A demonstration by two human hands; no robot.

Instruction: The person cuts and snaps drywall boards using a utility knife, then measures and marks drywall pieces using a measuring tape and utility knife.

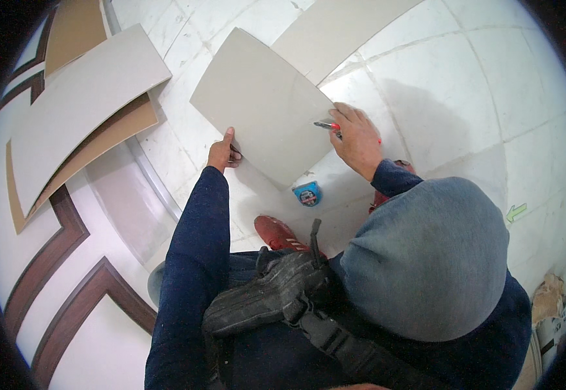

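My left hand (226, 151) grips the lower-left edge of a curved grey board (263, 97), thumb on top. My right hand (357, 140) is at the board's right edge, closed around a red-and-black hand tool (328, 125) whose tip lies over the board; its exact kind is unclear. A blue tape measure (307, 194) rests on the tiled floor (471, 78) just below the board.
Another long grey board (328, 32) lies behind mine. At left, stacked grey and brown boards (88, 117) rest on white panels with dark trim (68, 221). My red shoe (276, 231) is below the tape measure. Crumpled brown material (548, 296) is at lower right.
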